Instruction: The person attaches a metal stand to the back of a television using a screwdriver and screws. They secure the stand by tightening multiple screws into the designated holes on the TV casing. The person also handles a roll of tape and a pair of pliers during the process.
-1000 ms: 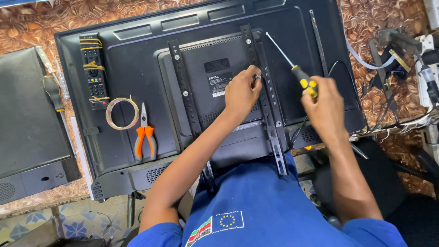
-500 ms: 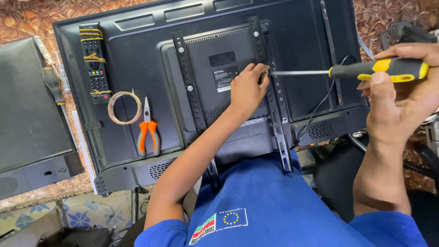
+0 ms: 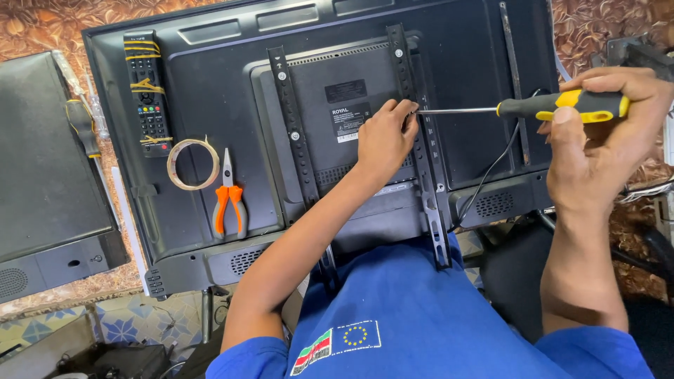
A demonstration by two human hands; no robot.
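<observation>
A black flat television (image 3: 210,91) lies face down in front of me, its back up. Two black metal mounting brackets (image 3: 295,126) run down its rear panel. My left hand (image 3: 382,137) rests on the right bracket (image 3: 425,154), its fingertips pinched at the tip of a screwdriver. My right hand (image 3: 597,140) grips the black and yellow handle of that screwdriver (image 3: 562,105), held level, with its shaft pointing left to the bracket.
A remote control bound with rubber bands (image 3: 146,91), a tape roll (image 3: 192,163) and orange-handled pliers (image 3: 229,196) lie on the television's left part. Another dark device (image 3: 42,175) sits at the left. A black cable (image 3: 491,168) trails by the right bracket.
My right hand swung the screwdriver from pointing up-left to level, its tip now at the right bracket by my left fingertips. The view moved closer.
</observation>
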